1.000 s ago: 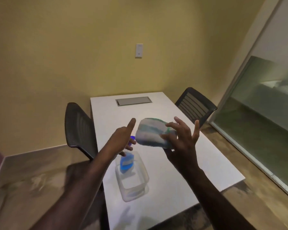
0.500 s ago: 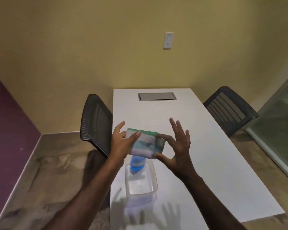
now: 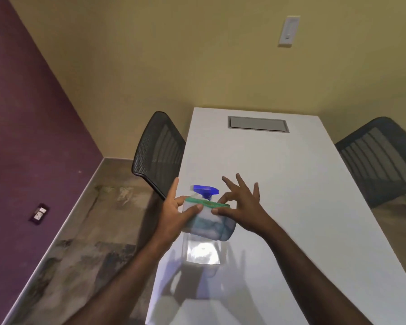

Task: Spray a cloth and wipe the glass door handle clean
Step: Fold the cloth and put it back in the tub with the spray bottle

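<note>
A folded cloth, pale blue and white with a green edge, hangs between my two hands above the table. My left hand grips its left side with thumb on top. My right hand pinches its upper right edge with thumb and forefinger, the other fingers spread. Behind the cloth rises the blue trigger head of a spray bottle, which stands in a clear plastic container on the white table. The bottle's body is hidden by the cloth. No glass door or handle is in view.
A black mesh chair stands at the table's left side and another chair at its right. A grey cable hatch is set in the table's far end. A purple wall lies left, a yellow wall ahead.
The view has swung left, and the glass wall has left the frame. My left hand has taken hold of the cloth, which both hands now hold lower, over the container.
</note>
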`<state>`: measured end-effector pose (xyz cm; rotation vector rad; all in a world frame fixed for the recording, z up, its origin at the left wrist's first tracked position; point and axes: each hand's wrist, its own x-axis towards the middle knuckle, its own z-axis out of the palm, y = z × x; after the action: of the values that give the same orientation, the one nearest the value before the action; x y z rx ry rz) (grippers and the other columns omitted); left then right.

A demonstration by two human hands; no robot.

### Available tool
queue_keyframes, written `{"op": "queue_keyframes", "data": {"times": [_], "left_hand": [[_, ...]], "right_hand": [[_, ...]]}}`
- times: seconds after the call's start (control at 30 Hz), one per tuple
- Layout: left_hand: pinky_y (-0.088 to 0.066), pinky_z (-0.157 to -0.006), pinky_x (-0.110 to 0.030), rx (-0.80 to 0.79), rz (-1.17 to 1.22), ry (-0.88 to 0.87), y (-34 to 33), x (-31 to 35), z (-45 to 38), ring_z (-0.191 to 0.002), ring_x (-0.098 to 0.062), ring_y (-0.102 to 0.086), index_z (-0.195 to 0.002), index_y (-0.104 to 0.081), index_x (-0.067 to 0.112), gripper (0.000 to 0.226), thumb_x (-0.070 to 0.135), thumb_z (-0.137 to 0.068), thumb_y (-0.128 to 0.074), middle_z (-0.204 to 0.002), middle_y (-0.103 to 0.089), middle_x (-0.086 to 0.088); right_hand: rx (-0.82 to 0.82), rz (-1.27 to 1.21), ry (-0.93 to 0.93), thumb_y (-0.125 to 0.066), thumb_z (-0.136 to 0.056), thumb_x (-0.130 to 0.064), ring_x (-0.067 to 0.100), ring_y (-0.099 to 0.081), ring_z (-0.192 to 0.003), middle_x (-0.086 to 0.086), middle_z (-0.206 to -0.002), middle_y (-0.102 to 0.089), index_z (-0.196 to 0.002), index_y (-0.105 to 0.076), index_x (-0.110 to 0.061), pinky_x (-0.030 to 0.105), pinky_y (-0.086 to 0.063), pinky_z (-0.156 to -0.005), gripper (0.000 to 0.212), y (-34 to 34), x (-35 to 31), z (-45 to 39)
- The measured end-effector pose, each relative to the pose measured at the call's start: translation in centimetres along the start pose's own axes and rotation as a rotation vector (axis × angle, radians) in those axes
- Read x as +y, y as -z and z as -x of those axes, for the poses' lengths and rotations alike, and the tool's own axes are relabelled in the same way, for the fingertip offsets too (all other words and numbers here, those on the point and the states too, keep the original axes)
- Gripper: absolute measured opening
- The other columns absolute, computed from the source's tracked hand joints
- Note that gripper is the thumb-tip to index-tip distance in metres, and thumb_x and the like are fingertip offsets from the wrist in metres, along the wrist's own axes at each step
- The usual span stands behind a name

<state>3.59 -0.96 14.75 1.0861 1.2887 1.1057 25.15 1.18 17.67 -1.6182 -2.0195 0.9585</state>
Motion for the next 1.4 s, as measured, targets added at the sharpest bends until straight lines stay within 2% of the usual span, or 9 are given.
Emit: {"op": "queue_keyframes", "data": {"times": [0.13,0.3,0.43,0.6,0.73,1.0,1.13,1.27,1.4], "left_hand": [[-0.044,-0.118,-0.039,-0.074,-0.324,0.05,1.9,-2.5,-0.9,-0.134,-0.015,-0.057,-0.168,-0.025,0.017,0.108,0.013,-0.083,-0.091,-0.117,-0.067,0.006],[-0.047,-0.11,-0.032,-0.109,-0.412,0.112,2.4,-4.5,-1.9,-0.1,-0.005,-0.065,-0.165,-0.036,0.013,0.099,0.011,-0.083,-0.091,-0.09,-0.071,0.01],[-0.041,-0.117,-0.055,-0.047,-0.451,0.069,1.7,-5.9,-2.1,-0.11,-0.03,-0.068,-0.166,-0.031,0.016,0.1,0.01,-0.084,-0.088,-0.085,-0.066,0.006],[-0.055,-0.104,-0.048,-0.059,-0.43,0.059,2.1,-8.4,-2.4,-0.099,-0.026,-0.071,-0.166,-0.031,0.013,0.102,0.011,-0.082,-0.091,-0.085,-0.071,0.002],[-0.047,-0.107,-0.03,-0.069,-0.452,0.194,2.1,-10.8,-3.2,-0.11,-0.012,-0.066,-0.167,-0.03,0.017,0.099,0.02,-0.087,-0.089,-0.103,-0.077,0.001],[-0.011,-0.131,-0.044,-0.089,-0.821,0.135,0.9,-14.7,-5.1,-0.146,-0.019,-0.048,-0.167,-0.025,0.027,0.087,0.056,-0.097,-0.068,-0.155,-0.056,0.002],[0.011,-0.129,-0.051,-0.2,-1.047,0.107,0.7,-16.9,-5.0,-0.16,-0.018,-0.025,-0.166,-0.027,0.033,0.078,0.06,-0.1,-0.059,-0.165,-0.044,0.004],[0.022,-0.125,-0.052,-0.298,-1.161,0.051,0.6,-17.5,-4.8,-0.16,-0.017,-0.022,-0.157,-0.043,0.038,0.062,0.062,-0.101,-0.056,-0.164,-0.045,0.006],[0.028,-0.12,-0.057,-0.356,-1.351,0.009,0.4,-17.4,-4.8,-0.163,-0.02,-0.014,-0.162,-0.036,0.039,0.068,0.066,-0.101,-0.051,-0.17,-0.035,0.004]], "right_hand": [[-0.034,0.129,0.029,-0.075,-0.086,-0.05,0.013,0.005,-0.16,-0.012,-0.168,-0.025,-0.091,-0.075,-0.028,0.057,0.024,-0.12,0.023,-1.9,1.4,-0.5],[-0.03,0.22,0.018,-0.07,-0.09,-0.051,0.017,0.008,-0.16,-0.017,-0.169,-0.021,-0.107,-0.077,-0.029,0.06,0.023,-0.119,0.028,-4.4,2.2,-0.9],[0.086,0.359,0.011,-0.062,-0.092,-0.059,0.02,0.011,-0.16,-0.012,-0.172,-0.011,-0.108,-0.077,-0.034,0.058,0.024,-0.118,0.034,-6.2,3.0,-0.8],[0.135,0.275,-0.087,-0.054,-0.085,-0.072,0.021,0.011,-0.16,-0.008,-0.171,-0.014,-0.094,-0.078,-0.036,0.053,0.026,-0.118,0.044,-8.4,4.6,0.1],[0.048,0.296,-0.21,-0.056,-0.088,-0.07,0.02,0.013,-0.16,-0.008,-0.172,-0.01,-0.105,-0.077,-0.039,0.058,0.02,-0.12,0.041,-10.4,5.9,-0.6],[-0.082,0.292,-0.35,-0.063,-0.088,-0.065,0.024,0.013,-0.16,-0.005,-0.173,-0.01,-0.102,-0.077,-0.037,0.064,0.015,-0.12,0.035,-13.2,9.5,-3.3],[-0.158,0.358,-0.345,-0.065,-0.087,-0.064,0.025,0.015,-0.159,-0.005,-0.173,-0.007,-0.099,-0.078,-0.035,0.066,0.015,-0.12,0.034,-14.5,10.7,-4.1],[-0.203,0.486,-0.274,-0.064,-0.089,-0.062,0.028,0.017,-0.159,-0.002,-0.174,-0.001,-0.11,-0.076,-0.039,0.069,0.015,-0.118,0.033,-15.8,11.8,-4.6],[-0.207,0.529,-0.258,-0.059,-0.092,-0.064,0.026,0.019,-0.158,-0.004,-0.173,0.004,-0.108,-0.076,-0.04,0.067,0.018,-0.118,0.034,-17.0,12.6,-4.5]]}}
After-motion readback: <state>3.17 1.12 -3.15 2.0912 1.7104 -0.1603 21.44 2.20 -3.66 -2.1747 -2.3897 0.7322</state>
